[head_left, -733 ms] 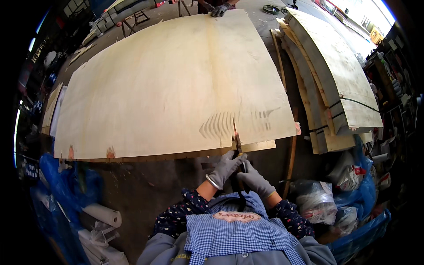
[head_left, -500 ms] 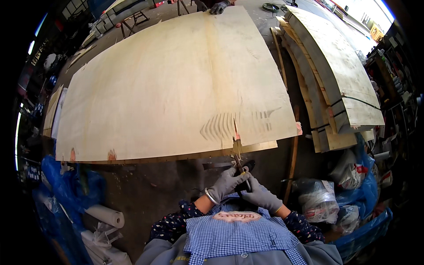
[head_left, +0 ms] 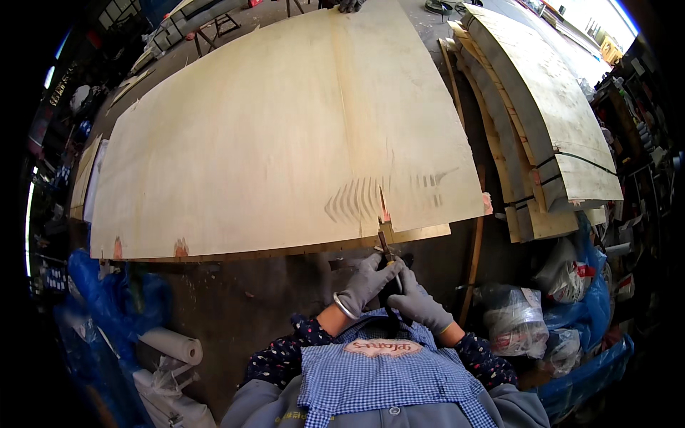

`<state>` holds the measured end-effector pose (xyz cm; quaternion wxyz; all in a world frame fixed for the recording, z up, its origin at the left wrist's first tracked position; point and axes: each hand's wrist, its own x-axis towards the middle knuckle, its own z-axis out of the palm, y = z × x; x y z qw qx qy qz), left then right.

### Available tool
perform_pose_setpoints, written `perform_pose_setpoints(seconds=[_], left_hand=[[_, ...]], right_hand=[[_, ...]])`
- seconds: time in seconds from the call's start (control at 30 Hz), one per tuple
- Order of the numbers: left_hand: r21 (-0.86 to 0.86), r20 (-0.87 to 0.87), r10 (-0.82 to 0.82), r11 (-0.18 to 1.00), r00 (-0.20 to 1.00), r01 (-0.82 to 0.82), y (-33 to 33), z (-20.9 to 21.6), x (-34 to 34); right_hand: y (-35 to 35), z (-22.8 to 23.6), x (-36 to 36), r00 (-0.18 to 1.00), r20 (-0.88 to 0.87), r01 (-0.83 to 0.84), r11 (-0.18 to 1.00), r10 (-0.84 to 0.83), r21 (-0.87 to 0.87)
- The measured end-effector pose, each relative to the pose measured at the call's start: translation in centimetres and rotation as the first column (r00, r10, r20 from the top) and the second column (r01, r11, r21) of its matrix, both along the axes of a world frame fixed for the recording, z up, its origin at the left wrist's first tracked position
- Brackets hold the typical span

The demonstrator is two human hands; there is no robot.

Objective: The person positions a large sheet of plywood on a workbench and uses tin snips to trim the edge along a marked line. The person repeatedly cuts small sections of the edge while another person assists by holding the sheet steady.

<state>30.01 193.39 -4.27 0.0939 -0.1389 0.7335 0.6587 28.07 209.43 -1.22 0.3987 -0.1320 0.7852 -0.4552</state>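
Note:
A large pale wood veneer sheet [head_left: 250, 157] spreads out in front of me. Its near edge has a jagged split with a reddish patch [head_left: 385, 212], right of centre. Just below that split, my left hand [head_left: 364, 280] and my right hand [head_left: 422, 303], both in grey gloves, are closed together around a narrow hand tool [head_left: 386, 246]. The tool has a dark blade pointing at the sheet's edge; its handle is largely covered by my fingers, so its exact kind is unclear. A small pale scrap shows beside my left fingertips.
At the far edge, another person's dark-gloved hand [head_left: 351, 6] rests on the sheet. Strapped stacks of boards [head_left: 549, 107] stand on the right. Wrapped bundles [head_left: 512, 321] lie at lower right; blue plastic [head_left: 107, 299] and a white roll [head_left: 171, 346] are at lower left.
The veneer sheet has shifted slightly. My hands have moved a little upward with the tool, and my right hand has drawn closer to the left. The far person's hand has moved slightly farther away.

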Motion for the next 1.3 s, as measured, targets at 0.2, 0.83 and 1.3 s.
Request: perform_pose_setpoints(seconds=[0.2,0.83,1.3], left_hand=[[0.312,0.095,0.05,0.947,0.994,-0.078,-0.1,-3.1,-2.1],[0.104,0.317,0.162,0.973,0.934,-0.204,1.6,3.0,-4.0],[0.491,0.244,-0.063,0.868,0.968,-0.067,1.9,-3.7,1.1]], right_hand=[[-1.1,-0.9,-1.6,0.995,-0.039,0.093,0.994,-0.091,0.053],[-1.7,-6.9,-0.3,0.236,0.851,0.853,0.319,0.469,-0.412],[2.9,-5.4,-1.2,0.975,0.137,-0.168,0.983,0.177,-0.076]])
